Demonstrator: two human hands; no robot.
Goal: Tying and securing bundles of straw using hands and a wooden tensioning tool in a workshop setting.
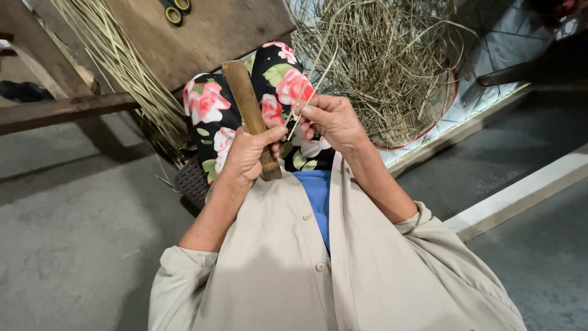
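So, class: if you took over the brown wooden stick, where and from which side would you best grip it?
Probably the bare upper half of the wooden stick, above the left hand wrapped round its lower end. It stands nearly upright and straight-sided, so come from its open left side; the right hand, pinching a thin straw, crowds the other.

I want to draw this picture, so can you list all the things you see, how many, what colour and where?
Wooden stick: one, brown, gripped in the left hand.
Thin straw strand: one, pale, pinched by the right hand.
Tangled straw pile: one, dry tan, top right.
Straight straw bundle: one, yellowish, top left.
Wooden bench: one, brown, top.
Scissor handles: two loops, yellow and black, on the bench.
Floral trousers: black with pink roses, on the lap.
Shirt: beige over blue, bottom.
Left hand: one.
Right hand: one.
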